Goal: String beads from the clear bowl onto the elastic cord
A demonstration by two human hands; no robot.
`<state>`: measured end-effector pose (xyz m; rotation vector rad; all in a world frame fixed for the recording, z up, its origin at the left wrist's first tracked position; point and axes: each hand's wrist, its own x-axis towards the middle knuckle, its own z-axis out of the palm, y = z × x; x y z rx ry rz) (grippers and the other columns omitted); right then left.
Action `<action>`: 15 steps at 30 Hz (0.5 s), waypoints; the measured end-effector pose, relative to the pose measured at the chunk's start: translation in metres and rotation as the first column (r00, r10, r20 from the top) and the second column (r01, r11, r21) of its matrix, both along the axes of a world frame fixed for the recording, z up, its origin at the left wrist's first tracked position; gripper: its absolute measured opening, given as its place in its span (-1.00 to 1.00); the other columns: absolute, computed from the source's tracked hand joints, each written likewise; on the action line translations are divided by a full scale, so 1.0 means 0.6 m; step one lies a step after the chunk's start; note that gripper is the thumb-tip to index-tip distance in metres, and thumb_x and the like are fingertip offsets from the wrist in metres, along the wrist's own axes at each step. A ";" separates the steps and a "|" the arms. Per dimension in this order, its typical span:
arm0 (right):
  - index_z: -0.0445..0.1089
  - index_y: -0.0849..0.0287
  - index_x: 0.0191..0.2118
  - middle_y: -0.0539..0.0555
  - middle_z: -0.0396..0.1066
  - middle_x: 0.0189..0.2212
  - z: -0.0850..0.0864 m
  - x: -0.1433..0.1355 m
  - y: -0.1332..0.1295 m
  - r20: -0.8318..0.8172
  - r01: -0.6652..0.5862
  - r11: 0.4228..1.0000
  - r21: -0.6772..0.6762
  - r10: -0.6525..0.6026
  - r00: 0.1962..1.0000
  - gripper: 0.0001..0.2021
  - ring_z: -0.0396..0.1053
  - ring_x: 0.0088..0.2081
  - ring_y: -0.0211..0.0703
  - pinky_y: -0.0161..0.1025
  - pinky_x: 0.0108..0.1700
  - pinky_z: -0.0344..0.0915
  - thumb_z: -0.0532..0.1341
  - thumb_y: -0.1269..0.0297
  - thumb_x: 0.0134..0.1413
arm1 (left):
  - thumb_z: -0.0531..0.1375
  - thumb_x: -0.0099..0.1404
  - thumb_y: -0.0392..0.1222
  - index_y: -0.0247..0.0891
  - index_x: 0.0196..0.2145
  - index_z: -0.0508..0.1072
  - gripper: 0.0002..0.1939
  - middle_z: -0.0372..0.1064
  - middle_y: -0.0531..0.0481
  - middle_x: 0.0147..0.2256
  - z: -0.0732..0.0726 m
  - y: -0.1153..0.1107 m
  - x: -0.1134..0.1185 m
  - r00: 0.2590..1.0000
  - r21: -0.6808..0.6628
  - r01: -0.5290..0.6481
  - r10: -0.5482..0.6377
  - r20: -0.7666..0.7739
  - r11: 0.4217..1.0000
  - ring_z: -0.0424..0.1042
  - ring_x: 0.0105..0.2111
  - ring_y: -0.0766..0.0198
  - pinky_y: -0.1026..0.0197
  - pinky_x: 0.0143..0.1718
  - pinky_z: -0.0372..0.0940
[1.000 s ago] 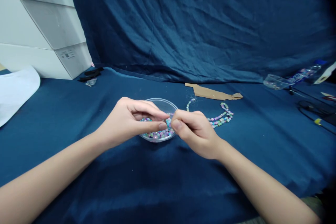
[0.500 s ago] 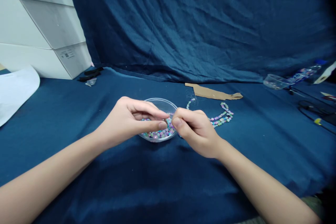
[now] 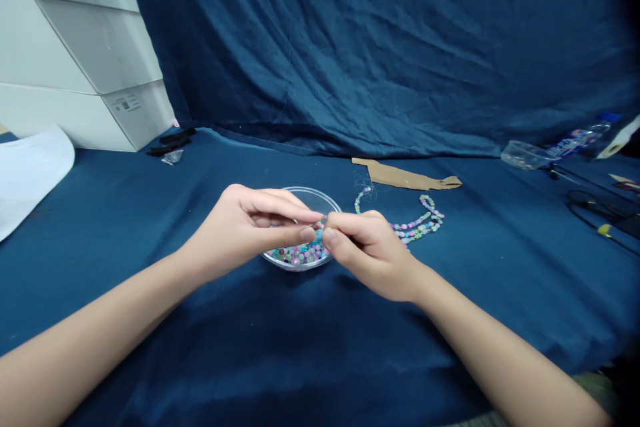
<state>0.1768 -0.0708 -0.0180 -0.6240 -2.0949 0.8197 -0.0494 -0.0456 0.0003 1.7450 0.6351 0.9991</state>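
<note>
My left hand [image 3: 250, 217] and my right hand [image 3: 373, 247] meet fingertip to fingertip above a clear round bowl [image 3: 300, 268]. Pastel beads [image 3: 295, 255] in purple, blue, green and white lie in it. The left thumb and fingers are drawn together in a loose pinch; a tiny item at their tips is too small to name. My right thumb presses against the curled forefinger, and whatever it grips is hidden. Behind the right hand a strand of beads [image 3: 424, 225] lies looped on the cloth, partly covered by that hand. Fine clear thread [image 3: 363, 180] frays near one strand end.
A torn cardboard strip [image 3: 405, 177] lies beyond the strand. At right are a clear tub [image 3: 525, 155], a bottle [image 3: 583, 139] and black cables [image 3: 590, 210]. White boxes [image 3: 65, 47] stand at left, near a white sheet [image 3: 33, 177] and small black items [image 3: 173, 140].
My right hand has shifted slightly left, bringing its fingertips closer to the left ones. The left hand has barely moved. Bowl and strand lie as before.
</note>
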 end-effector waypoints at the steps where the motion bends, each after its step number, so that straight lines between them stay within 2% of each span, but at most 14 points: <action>1: 0.13 0.17 -0.43 -0.15 0.02 -0.56 0.000 0.000 0.000 0.003 0.003 1.000 -0.012 -0.003 1.000 -0.69 -0.02 -0.53 -0.43 -0.39 -0.45 -0.01 0.17 0.43 0.39 | 0.48 0.18 -0.32 -0.07 -0.23 0.76 -0.79 0.64 0.01 -0.26 0.000 0.000 0.001 1.000 0.007 -0.004 0.004 -0.005 1.000 0.61 -0.29 0.34 0.48 -0.30 0.49; 6: 0.16 0.18 -0.44 -0.14 0.04 -0.57 0.000 0.000 0.001 0.045 0.023 0.999 -0.047 -0.021 0.999 -0.67 -0.01 -0.53 -0.41 -0.36 -0.44 -0.01 0.18 0.37 0.40 | 0.49 0.16 -0.30 -0.11 -0.26 0.76 -0.83 0.64 -0.02 -0.32 0.001 -0.001 0.002 0.999 0.032 -0.019 0.020 -0.038 0.999 0.60 -0.33 0.32 0.45 -0.33 0.49; 10: 0.20 0.18 -0.42 -0.14 0.07 -0.56 0.003 0.001 0.000 0.048 0.024 0.997 -0.070 -0.021 0.999 -0.71 0.02 -0.51 -0.39 -0.35 -0.43 0.00 0.18 0.36 0.40 | 0.51 0.13 -0.33 -0.13 -0.23 0.75 -0.77 0.65 0.00 -0.33 -0.002 -0.003 0.001 1.000 -0.088 -0.022 0.023 0.008 0.996 0.63 -0.33 0.34 0.47 -0.28 0.51; 13: 0.35 0.15 -0.17 -0.13 0.23 -0.47 0.007 0.003 -0.002 0.031 0.025 0.993 -0.111 -0.021 0.999 -0.94 0.11 -0.47 -0.37 -0.36 -0.39 0.06 0.22 0.32 0.39 | 0.51 0.13 -0.37 -0.11 -0.19 0.71 -0.71 0.66 0.06 -0.34 -0.001 -0.004 0.002 0.997 -0.146 0.011 0.001 0.080 0.989 0.64 -0.32 0.37 0.47 -0.25 0.51; 15: 0.37 0.13 -0.05 -0.10 0.31 -0.38 0.010 0.005 -0.004 0.033 0.010 0.993 -0.114 -0.006 0.999 -0.91 0.18 -0.42 -0.35 -0.35 -0.35 0.12 0.22 0.28 0.40 | 0.51 0.12 -0.40 -0.12 -0.20 0.69 -0.70 0.65 0.10 -0.37 0.003 -0.007 0.004 0.993 -0.124 0.014 0.001 0.114 0.992 0.62 -0.35 0.41 0.50 -0.27 0.50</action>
